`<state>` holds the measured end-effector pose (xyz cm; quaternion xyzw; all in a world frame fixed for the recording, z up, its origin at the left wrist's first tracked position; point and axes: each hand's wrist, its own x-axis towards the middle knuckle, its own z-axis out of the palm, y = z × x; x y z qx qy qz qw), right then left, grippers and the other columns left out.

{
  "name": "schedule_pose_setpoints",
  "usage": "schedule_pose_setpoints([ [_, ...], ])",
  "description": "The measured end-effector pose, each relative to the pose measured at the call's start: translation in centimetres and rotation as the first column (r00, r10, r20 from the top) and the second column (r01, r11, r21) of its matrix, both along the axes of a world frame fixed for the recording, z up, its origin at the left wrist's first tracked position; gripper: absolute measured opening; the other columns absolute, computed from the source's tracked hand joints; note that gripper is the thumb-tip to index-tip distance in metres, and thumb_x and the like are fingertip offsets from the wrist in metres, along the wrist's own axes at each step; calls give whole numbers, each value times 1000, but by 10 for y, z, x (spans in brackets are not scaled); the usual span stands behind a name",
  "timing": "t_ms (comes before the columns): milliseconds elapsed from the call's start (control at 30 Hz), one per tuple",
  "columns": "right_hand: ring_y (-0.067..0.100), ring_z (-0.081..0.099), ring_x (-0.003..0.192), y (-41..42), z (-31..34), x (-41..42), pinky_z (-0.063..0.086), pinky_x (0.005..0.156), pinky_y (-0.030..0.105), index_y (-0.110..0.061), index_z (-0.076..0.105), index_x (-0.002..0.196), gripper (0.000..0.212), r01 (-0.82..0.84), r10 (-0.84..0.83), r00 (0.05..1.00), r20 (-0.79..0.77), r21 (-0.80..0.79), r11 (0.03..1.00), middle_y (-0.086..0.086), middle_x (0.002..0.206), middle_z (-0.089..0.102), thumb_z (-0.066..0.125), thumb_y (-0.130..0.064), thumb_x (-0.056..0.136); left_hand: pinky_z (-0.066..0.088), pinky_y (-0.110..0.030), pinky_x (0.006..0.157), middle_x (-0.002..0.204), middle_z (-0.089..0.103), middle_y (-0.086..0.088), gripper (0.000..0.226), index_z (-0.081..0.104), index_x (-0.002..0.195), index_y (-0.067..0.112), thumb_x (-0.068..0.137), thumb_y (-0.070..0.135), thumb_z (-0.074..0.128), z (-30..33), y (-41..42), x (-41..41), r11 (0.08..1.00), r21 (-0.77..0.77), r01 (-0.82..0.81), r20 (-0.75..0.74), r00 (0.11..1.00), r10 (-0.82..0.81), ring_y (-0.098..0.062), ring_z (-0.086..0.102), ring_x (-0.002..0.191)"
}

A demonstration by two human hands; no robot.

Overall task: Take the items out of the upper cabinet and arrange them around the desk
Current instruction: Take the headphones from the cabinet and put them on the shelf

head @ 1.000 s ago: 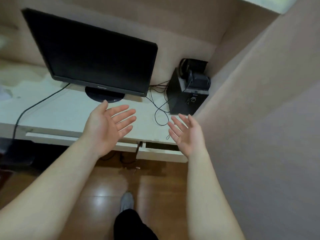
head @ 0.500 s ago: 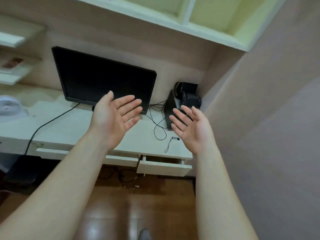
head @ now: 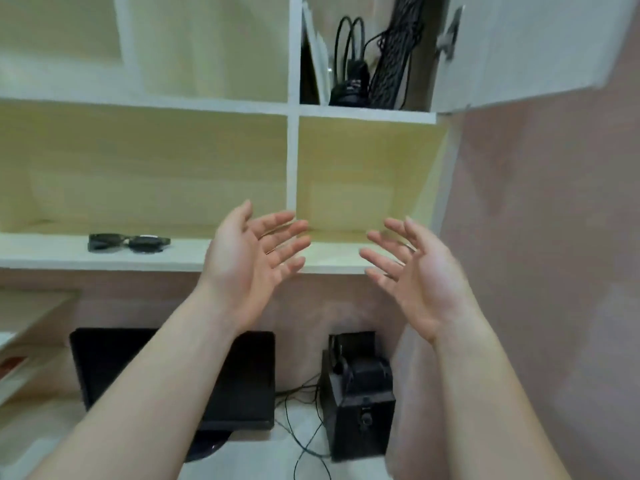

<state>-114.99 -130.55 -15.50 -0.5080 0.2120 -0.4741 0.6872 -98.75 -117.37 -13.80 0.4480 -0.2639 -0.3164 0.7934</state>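
Note:
The upper cabinet point(head: 363, 114) is white-framed with pale wood backs. Its top right compartment holds a black keyboard point(head: 391, 53) stood on end, coiled black cables point(head: 349, 39), a black device point(head: 349, 88) and white flat items point(head: 317, 60). Its white door point(head: 519, 46) stands open at the right. Dark glasses point(head: 128, 242) lie on the lower left shelf. My left hand point(head: 249, 265) and my right hand point(head: 415, 271) are raised, palms facing each other, fingers spread, in front of the lower right compartment. Both hold nothing.
Below, a black monitor point(head: 242, 375) and a black speaker point(head: 360, 393) with trailing cables point(head: 304, 441) stand on the white desk point(head: 263, 459). A pinkish wall point(head: 554, 271) closes the right side. Side shelves point(head: 20, 341) sit at the left.
The view has tilted up from the desk to the cabinet. Both hands rose with it, staying spread and empty.

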Motion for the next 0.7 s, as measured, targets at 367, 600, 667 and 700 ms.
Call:
schedule_pose_setpoints([
  [367,25,77,104,-73,122,20,58,89,44,-24,67,124,33,-86,109,991,72,-269,959,3,122,75,55,-45,102,54,-42,88,116,77,-15,60,67,123,7,105,52,31,132,-68,-6,990,-138,-22,228,972,53,-30,72,112],
  [600,27,75,105,-83,181,25,56,98,48,-20,69,118,30,-34,72,993,93,-353,935,7,120,75,54,-41,103,55,-44,91,114,78,-16,63,66,123,5,104,54,32,184,-66,17,987,-159,-17,302,951,65,-30,73,110],
  [667,28,75,107,-84,197,26,57,98,47,-19,69,119,31,-15,54,994,92,-374,927,7,120,75,55,-42,103,55,-45,90,115,77,-16,63,67,123,5,104,54,32,195,-64,23,988,-156,-6,314,948,56,-30,73,110],
  [700,28,74,107,-83,205,28,57,98,47,-19,69,119,32,-4,40,995,88,-380,925,7,120,75,55,-43,103,56,-46,91,116,77,-16,64,67,123,4,104,54,32,200,-63,25,988,-152,0,321,946,50,-31,73,111],
])
